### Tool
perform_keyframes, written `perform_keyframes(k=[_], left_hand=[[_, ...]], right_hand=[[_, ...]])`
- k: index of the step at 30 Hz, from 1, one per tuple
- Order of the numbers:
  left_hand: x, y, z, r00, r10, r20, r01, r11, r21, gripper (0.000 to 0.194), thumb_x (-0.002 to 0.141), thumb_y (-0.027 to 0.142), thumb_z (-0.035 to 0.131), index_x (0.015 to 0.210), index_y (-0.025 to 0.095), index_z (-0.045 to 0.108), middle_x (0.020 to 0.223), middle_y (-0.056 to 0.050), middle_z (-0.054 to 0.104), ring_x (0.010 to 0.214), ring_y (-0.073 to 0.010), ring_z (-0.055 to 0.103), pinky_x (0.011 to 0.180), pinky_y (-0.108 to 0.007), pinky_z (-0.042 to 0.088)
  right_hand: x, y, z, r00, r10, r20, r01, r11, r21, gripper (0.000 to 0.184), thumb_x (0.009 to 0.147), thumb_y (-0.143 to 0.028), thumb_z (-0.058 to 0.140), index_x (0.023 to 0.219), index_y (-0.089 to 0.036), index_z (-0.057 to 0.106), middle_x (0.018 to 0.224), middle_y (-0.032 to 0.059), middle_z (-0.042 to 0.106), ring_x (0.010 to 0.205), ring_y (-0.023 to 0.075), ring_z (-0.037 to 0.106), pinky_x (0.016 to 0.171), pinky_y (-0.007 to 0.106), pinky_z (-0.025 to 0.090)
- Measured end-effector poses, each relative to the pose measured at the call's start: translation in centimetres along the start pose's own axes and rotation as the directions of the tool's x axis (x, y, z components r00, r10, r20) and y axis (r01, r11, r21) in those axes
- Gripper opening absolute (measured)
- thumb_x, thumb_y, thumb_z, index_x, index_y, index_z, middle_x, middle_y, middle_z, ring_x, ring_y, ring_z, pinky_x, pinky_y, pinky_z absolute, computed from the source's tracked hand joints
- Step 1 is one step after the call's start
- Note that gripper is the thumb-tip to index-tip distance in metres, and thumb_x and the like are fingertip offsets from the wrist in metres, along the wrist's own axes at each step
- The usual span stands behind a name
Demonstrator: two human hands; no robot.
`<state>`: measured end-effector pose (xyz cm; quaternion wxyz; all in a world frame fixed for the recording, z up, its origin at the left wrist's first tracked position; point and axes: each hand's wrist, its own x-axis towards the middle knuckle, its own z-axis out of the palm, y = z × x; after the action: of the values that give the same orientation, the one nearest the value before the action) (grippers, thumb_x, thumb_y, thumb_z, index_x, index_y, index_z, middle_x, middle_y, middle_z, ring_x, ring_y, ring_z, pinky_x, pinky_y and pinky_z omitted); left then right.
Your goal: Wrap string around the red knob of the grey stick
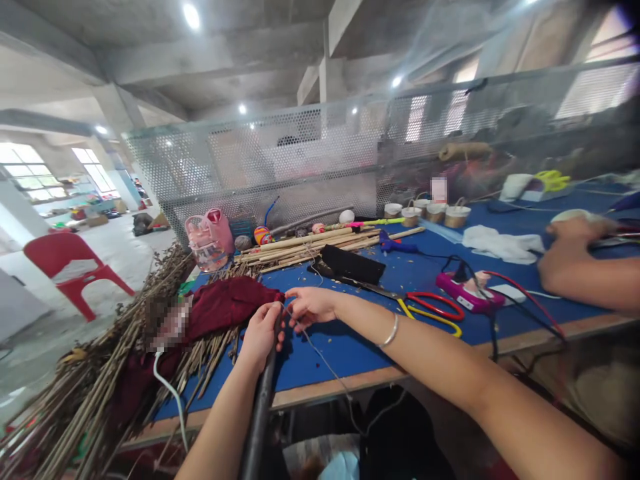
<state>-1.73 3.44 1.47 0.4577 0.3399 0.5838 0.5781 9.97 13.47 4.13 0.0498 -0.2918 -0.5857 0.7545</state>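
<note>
My left hand (263, 333) is closed around the upper end of a long dark rod (261, 413), which slants down to the bottom edge. Close beside it, my right hand (313, 307) has its fingers bent at the rod's tip, on a thin grey string (327, 367). From there the string hangs over the table edge in a loose loop. A dark red cloth (225, 307) lies just beyond my left hand. Red-and-yellow-handled scissors (435, 310) rest to the right of my hands, their blades beside a black pad (353, 263).
Dried stalks (100, 373) spill over the table's left side. Thin wooden sticks (320, 247) lie behind my hands. A pink power strip (470, 297) with cables sits right, near a co-worker's arm (580, 267). A blue glue gun (395, 245) and perforated metal screen (280, 167) stand farther back.
</note>
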Motion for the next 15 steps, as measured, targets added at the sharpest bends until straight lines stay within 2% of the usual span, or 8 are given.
perform_keyframes(k=[3,5,6,9,12,15], left_hand=[[0.1,-0.1,0.0,0.999,0.011,-0.051,-0.010,1.000,0.020,0.043,0.067,0.056,0.064,0.081,0.018,0.050,0.055,0.006,0.050,0.034,-0.0054,0.041,0.028,-0.016,0.029],[0.2,-0.3,0.1,0.998,0.005,-0.055,-0.003,1.000,0.026,0.042,0.068,0.055,0.064,0.082,0.018,0.050,0.054,0.006,0.051,0.034,-0.0056,0.041,0.028,-0.016,0.030],[0.3,-0.3,0.1,0.999,0.002,-0.052,0.000,1.000,0.027,0.042,0.069,0.054,0.064,0.083,0.018,0.050,0.054,0.006,0.051,0.034,-0.0056,0.041,0.028,-0.016,0.030],[0.3,-0.4,0.1,1.000,0.002,-0.024,-0.002,1.000,0.021,0.043,0.069,0.054,0.065,0.088,0.018,0.050,0.054,0.007,0.050,0.033,-0.0052,0.040,0.028,-0.016,0.030],[0.0,-0.4,0.1,0.999,0.025,0.025,-0.025,1.000,-0.006,0.048,0.066,0.052,0.070,0.093,0.019,0.047,0.055,0.009,0.050,0.034,-0.0043,0.038,0.028,-0.015,0.029],[-0.3,-0.3,0.1,0.997,0.058,0.054,-0.056,0.998,-0.026,0.054,0.059,0.045,0.078,0.093,0.020,0.044,0.049,0.012,0.045,0.033,-0.0042,0.037,0.029,-0.014,0.029]], right_hand=[[0.1,-0.3,0.2,0.993,0.049,-0.107,-0.049,0.999,-0.001,0.026,0.070,-0.004,0.049,0.091,-0.017,0.041,0.063,-0.0034,0.054,0.037,0.0037,0.040,0.036,0.013,0.029],[0.0,-0.2,-0.1,0.990,0.054,-0.131,-0.055,0.998,-0.004,0.007,0.078,-0.012,0.046,0.083,-0.016,0.043,0.054,-0.0052,0.048,0.032,0.0019,0.027,0.031,0.013,0.016],[-0.2,0.0,-0.3,0.988,0.051,-0.146,-0.053,0.999,-0.004,0.003,0.082,-0.018,0.046,0.079,-0.016,0.045,0.051,-0.0067,0.043,0.031,0.0015,0.023,0.031,0.014,0.012],[-0.4,0.7,-0.7,0.982,-0.042,-0.183,0.031,0.997,-0.066,0.018,0.083,-0.032,0.054,0.075,-0.016,0.050,0.044,-0.0101,0.031,0.031,0.0017,0.019,0.031,0.015,0.009],[-0.3,1.3,-1.2,0.979,-0.150,-0.139,0.130,0.981,-0.141,0.020,0.079,-0.035,0.061,0.076,-0.017,0.052,0.043,-0.0112,0.030,0.033,0.0028,0.020,0.031,0.016,0.009],[-0.3,1.8,-1.6,0.969,-0.233,-0.088,0.218,0.964,-0.149,0.026,0.074,-0.039,0.066,0.075,-0.017,0.051,0.044,-0.0119,0.032,0.034,0.0027,0.020,0.033,0.017,0.010]])
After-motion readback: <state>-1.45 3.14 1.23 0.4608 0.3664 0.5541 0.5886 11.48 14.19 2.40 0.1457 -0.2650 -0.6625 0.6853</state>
